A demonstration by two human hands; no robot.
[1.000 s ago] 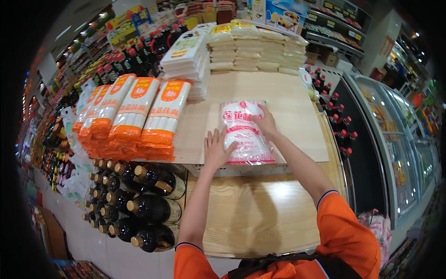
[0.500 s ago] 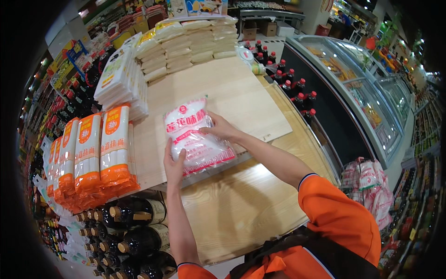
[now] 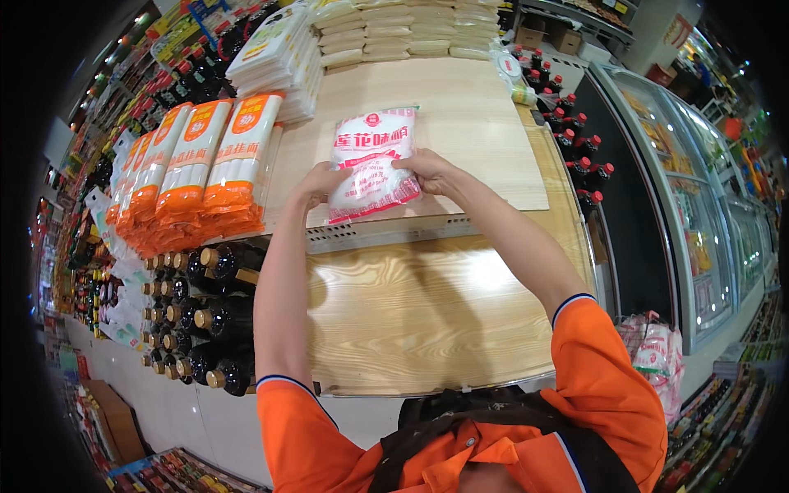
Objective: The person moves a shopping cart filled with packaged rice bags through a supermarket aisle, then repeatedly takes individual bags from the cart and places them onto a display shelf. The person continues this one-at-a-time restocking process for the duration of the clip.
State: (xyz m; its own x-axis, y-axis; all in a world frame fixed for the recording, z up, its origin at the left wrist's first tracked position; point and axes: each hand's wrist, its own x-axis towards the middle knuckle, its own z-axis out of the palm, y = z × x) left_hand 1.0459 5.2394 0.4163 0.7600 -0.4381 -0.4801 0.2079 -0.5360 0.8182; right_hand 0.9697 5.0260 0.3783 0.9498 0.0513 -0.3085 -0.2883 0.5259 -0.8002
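A plump white seasoning bag [image 3: 371,158] with pink print lies on the pale raised board [image 3: 460,123]. My left hand [image 3: 319,184] grips its left edge, with the thumb on the front of the bag. On the opposite edge my right hand [image 3: 429,172] is closed in the same way, its thumb pressing on the print. The fingers of both hands are partly hidden behind the bag's sides. The bag's lower edge lies close to the front rim of the board.
Noodle packs [image 3: 234,156] with orange ends stand in a row at left, beside stacked white packets [image 3: 275,57]. Pale bags [image 3: 386,37] are piled at the back. Dark bottles [image 3: 218,320] stand lower left, red-capped bottles [image 3: 579,148] at right by a glass-topped freezer [image 3: 657,172].
The bag has turned to lie straighter. My right hand has slid from its upper right to its right edge, and my left hand grips the left edge. The view has shifted too.
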